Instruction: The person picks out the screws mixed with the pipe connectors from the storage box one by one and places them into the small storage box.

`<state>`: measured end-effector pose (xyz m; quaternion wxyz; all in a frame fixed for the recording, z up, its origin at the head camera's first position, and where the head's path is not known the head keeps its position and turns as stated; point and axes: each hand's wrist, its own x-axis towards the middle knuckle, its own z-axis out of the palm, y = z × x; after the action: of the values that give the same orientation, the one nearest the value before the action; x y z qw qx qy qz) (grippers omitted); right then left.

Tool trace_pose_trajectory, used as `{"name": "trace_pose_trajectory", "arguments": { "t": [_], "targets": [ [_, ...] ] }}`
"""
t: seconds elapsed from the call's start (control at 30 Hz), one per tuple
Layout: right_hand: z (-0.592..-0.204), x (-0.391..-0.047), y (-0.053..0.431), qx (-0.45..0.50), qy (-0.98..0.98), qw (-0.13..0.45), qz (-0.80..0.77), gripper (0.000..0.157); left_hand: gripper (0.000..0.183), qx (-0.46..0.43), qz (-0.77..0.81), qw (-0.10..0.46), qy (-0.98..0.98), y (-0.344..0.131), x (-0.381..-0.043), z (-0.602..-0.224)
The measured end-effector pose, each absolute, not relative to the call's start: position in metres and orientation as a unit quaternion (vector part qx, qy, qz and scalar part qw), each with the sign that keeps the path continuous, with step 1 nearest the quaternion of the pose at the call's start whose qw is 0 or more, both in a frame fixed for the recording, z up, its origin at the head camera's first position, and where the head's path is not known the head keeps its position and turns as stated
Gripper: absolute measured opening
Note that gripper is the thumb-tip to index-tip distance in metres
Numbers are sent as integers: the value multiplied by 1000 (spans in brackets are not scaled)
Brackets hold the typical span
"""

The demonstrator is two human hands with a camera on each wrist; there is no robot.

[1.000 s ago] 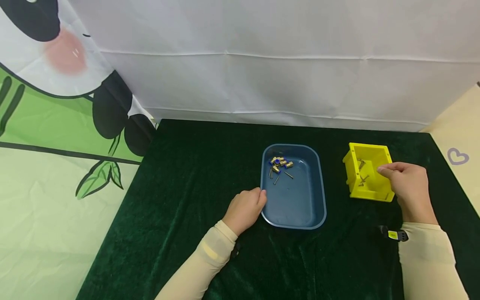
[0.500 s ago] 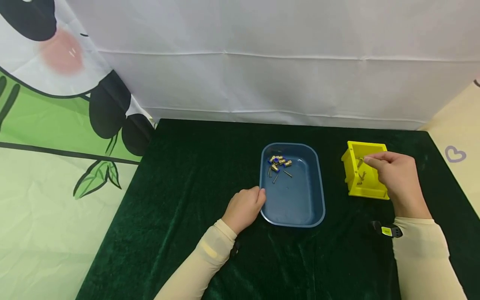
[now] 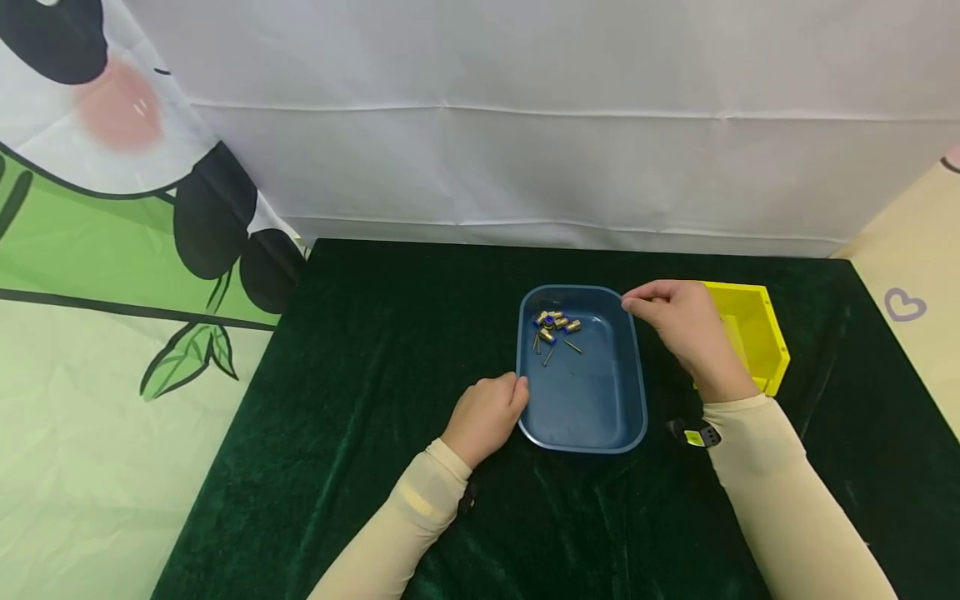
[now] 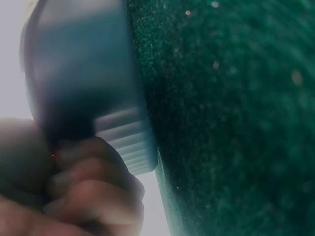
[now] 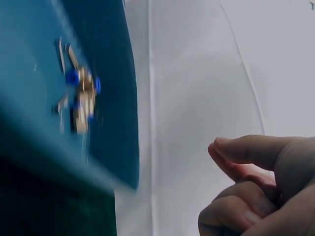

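My left hand (image 3: 483, 417) grips the left rim of a blue plastic tray (image 3: 581, 400); its curled fingers show against the tray's outer wall (image 4: 83, 64) in the left wrist view. Inside the tray, toward the far left, lie several brass fittings with blue collars (image 3: 547, 336) and several thin screws (image 3: 573, 347). Over the tray's far right rim is my right hand (image 3: 678, 325). Its thumb and index tips come together with nothing visible between them, and the other fingers curl in, as the right wrist view shows.
A yellow bin (image 3: 768, 342) stands right of the tray, partly hidden behind the right hand and forearm. Dark green velvet cloth (image 3: 405, 325) covers the table. White fabric (image 3: 525, 167) hangs along the table's back edge.
The right hand has moved left from over the yellow bin to the tray's far right rim. The left hand keeps its hold on the tray.
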<state>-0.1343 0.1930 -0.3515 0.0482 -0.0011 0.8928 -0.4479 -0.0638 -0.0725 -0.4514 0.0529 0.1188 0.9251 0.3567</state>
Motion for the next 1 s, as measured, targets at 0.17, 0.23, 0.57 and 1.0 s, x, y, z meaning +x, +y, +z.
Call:
{"name": "trace_pose_trajectory", "arguments": {
  "t": [0.17, 0.23, 0.57, 1.0],
  "targets": [
    [-359, -138, 160, -43, 897, 32, -438, 23, 39, 120, 355, 54, 926, -75, -62, -453],
    [-362, -138, 150, -57, 898, 33, -436, 19, 39, 121, 353, 55, 926, -76, -61, -453],
    [-373, -137, 111, -118, 893, 47, -431, 14, 40, 132, 347, 45, 928, -81, -56, -454],
    [-408, -152, 102, -171, 919, 96, -342, 8, 37, 132, 349, 44, 927, -80, -55, -453]
  ]
}}
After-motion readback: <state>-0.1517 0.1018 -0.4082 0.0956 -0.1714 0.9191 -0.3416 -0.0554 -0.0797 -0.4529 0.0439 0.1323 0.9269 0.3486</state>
